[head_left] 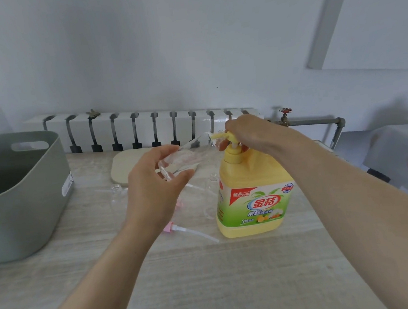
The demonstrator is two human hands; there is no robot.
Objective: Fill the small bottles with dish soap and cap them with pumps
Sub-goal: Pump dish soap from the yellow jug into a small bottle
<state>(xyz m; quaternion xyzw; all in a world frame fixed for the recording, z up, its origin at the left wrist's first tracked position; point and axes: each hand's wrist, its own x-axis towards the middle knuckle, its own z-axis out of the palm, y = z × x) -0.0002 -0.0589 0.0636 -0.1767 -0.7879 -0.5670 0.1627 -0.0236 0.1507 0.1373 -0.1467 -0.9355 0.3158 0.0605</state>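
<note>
A big yellow dish soap jug [253,199] with a pump head [230,140] stands upright on the table, right of centre. My right hand [248,132] rests on top of the pump, fingers curled over it. My left hand [153,184] holds a small clear bottle [185,156] tilted, its mouth at the pump's yellow spout. Two more clear small bottles stand on the table: one [116,196] left of my left hand, one [213,191] beside the jug. A pink pump with a long white tube [188,231] lies in front of the jug.
A grey-green plastic tub [18,199] with a handle hole stands at the left. A beige flat pad [126,167] lies at the table's back. A white radiator [144,127] and a pipe with a red valve [286,116] run behind the table.
</note>
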